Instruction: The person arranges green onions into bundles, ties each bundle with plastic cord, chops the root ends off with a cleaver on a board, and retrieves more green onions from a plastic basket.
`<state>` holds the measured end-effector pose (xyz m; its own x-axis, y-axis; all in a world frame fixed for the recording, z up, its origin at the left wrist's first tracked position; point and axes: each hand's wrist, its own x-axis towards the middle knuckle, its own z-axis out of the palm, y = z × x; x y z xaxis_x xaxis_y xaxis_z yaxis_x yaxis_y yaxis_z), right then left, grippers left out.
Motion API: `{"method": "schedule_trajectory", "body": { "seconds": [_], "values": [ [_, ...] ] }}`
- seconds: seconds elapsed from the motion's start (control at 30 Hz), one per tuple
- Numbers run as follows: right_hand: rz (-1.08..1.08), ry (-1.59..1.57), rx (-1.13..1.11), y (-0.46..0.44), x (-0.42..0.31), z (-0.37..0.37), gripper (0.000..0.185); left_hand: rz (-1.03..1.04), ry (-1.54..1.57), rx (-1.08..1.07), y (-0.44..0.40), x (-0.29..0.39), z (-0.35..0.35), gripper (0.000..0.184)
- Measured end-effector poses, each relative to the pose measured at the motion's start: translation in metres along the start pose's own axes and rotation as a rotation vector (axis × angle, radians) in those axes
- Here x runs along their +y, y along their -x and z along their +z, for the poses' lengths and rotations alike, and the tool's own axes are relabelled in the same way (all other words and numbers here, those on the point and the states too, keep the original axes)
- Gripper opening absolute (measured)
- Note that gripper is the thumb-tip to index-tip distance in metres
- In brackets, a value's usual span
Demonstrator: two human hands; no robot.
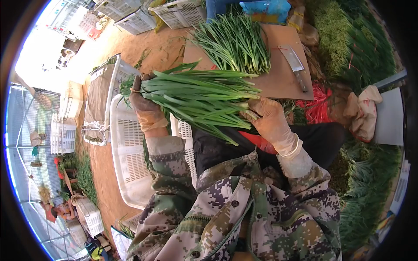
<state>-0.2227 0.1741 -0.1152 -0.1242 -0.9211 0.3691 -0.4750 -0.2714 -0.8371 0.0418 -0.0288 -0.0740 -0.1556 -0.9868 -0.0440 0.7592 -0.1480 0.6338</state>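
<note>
A bundle of long green leafy stalks (pixel 200 93) lies across in front of me, held at both ends. My left hand (pixel 147 104), in a dirty glove, is wrapped round the leafy end. At the pale root end, my right hand (pixel 267 119), in a light stained glove, closes on the stalk bases. Beyond the bundle, a second heap of green stalks (pixel 235 43) rests on a brown board (pixel 278 82). A cleaver (pixel 294 65) with a dark handle lies on the board's right side.
White plastic crates (pixel 130 152) stand to the left. Red plastic strings (pixel 318 102) lie right of the board. Heaps of greens (pixel 370 187) line the right side. More crates (pixel 180 15) are at the back. Another person (pixel 65 209) is at the lower left.
</note>
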Motion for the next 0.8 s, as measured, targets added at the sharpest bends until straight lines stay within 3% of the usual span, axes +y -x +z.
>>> {"method": "schedule_trajectory", "body": {
  "seconds": [0.1,0.17,0.23,0.37,0.53,0.6,0.67,0.8],
  "values": [
    [-0.118,0.125,0.111,-0.002,0.001,-0.003,0.019,-0.144,0.155,-0.136,-0.015,0.000,-0.012,0.024],
    [-0.151,0.445,-0.006,0.000,0.003,-0.011,0.018,-0.121,0.135,-0.064,-0.021,-0.001,-0.012,0.023],
    [-0.187,0.462,0.030,-0.001,0.004,-0.014,0.019,-0.225,0.235,-0.123,-0.027,0.002,-0.014,0.021],
    [-0.199,0.480,-0.013,0.004,0.013,-0.016,0.020,-0.223,0.122,-0.141,-0.022,-0.003,-0.007,0.018],
    [-0.140,0.443,-0.087,0.009,0.014,-0.027,0.023,-0.090,-0.032,-0.018,-0.030,-0.007,-0.003,0.017],
    [-0.129,0.478,-0.090,0.016,0.016,-0.032,0.023,-0.173,0.057,-0.057,-0.031,0.000,-0.006,0.017],
    [0.083,0.034,-0.095,0.025,0.017,-0.040,0.020,-0.213,0.140,-0.052,-0.032,0.006,-0.008,0.016],
    [0.330,-0.072,-0.169,0.040,0.016,-0.056,0.016,-0.208,0.142,-0.186,-0.041,0.012,-0.034,0.024]
  ]
}}
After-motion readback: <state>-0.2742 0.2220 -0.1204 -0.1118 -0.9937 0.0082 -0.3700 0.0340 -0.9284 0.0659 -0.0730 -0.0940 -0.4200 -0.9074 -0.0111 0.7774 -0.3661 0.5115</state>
